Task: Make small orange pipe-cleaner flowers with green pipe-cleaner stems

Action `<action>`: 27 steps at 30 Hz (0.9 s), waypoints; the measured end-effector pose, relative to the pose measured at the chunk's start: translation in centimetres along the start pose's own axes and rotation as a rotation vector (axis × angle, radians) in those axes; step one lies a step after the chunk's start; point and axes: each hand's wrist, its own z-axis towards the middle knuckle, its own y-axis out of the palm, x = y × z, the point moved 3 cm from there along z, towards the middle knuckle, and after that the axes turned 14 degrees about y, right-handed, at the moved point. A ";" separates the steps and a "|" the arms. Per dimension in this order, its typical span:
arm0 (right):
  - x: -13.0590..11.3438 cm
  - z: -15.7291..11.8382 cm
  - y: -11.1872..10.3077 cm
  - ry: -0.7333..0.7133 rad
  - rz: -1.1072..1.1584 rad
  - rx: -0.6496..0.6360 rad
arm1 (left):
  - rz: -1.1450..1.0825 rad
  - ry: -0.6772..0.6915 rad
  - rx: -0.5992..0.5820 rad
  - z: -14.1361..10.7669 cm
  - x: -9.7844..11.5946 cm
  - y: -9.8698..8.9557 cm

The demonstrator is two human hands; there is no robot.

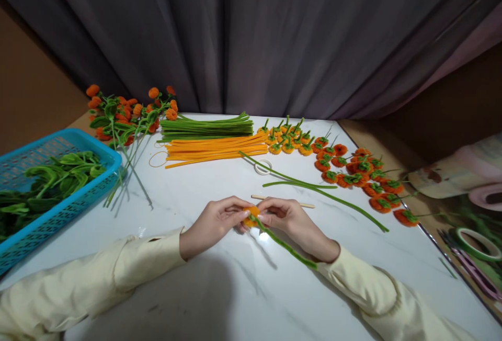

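A small orange pipe-cleaner pumpkin (251, 210) is pinched between both hands above the white table. My left hand (217, 224) grips its left side with thumb and fingers. On the opposite side my right hand (296, 224) is closed on it, with the thumb near its green centre. From that centre a fuzzy green pipe cleaner (288, 248) trails down to the right, its far end near my right wrist. Just behind the right hand lies a thin wooden stick (307, 205). Two loose green pipe cleaners (353, 207) and a white tape roll (263, 167) are farther back.
Bundles of green pipe cleaners (207, 127) and orange pipe cleaners (215, 151) lie at the back, beside several yellow-orange pumpkins (287, 146). Red-orange pumpkins (361, 167) line the right edge. A blue basket (66, 213) of leaves and stemmed pumpkins (125, 113) stand left. Green tape (477, 244) is right.
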 end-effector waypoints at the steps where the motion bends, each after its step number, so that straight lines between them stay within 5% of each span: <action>1: 0.0 -0.1 0.1 0.010 -0.001 -0.001 | 0.013 0.001 -0.001 0.0 0.0 0.0; 11: 0.0 -0.2 0.4 0.042 -0.061 0.042 | 0.130 0.071 -0.055 -0.4 0.0 0.3; 27: 0.4 0.0 -0.2 -0.005 -0.002 0.029 | -0.153 -0.177 -0.034 0.3 -0.6 -0.2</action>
